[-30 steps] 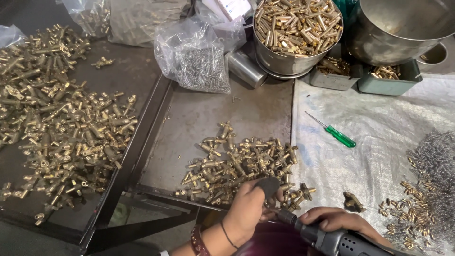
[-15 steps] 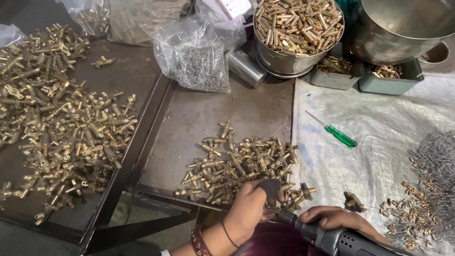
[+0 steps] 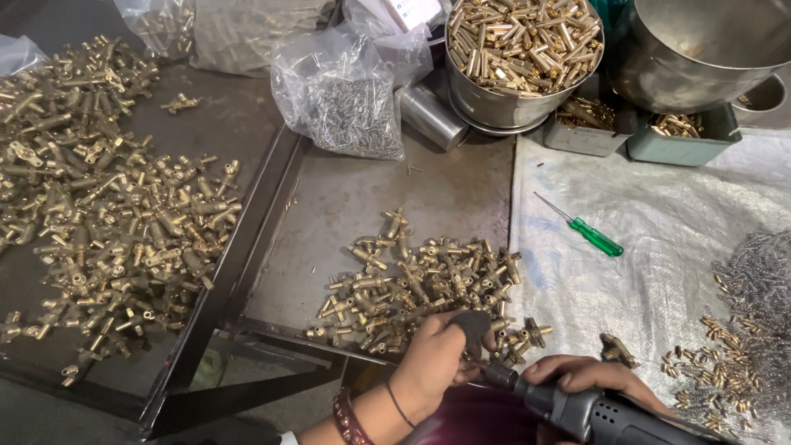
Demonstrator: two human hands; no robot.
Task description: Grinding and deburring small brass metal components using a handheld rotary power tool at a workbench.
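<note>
At the near edge of the table, the left hand is closed around a small brass fitting, with a dark cover over the thumb or finger that presses on it. Most of the fitting is hidden inside the grip, so its exact shape cannot be told. The right hand is wrapped tight round the grey body of a power screwdriver, whose tip meets the fitting just below the left fingers.

The fitting looks like solid brass: stiff, hard, heavy for its size, and smooth enough to slip or spin under the driver. It is best pinched across its thicker body, with the stem left free for the tool, and held firmly against twisting.

The held piece sits right at the near side of the loose pile of brass fittings in the middle of the table, touching or almost touching its nearest pieces. A larger heap of fittings lies towards the left edge. A green-handled screwdriver rests on the white sheet to the right, well apart from both hands. A steel bowl of brass pins stands at the far edge.
</note>
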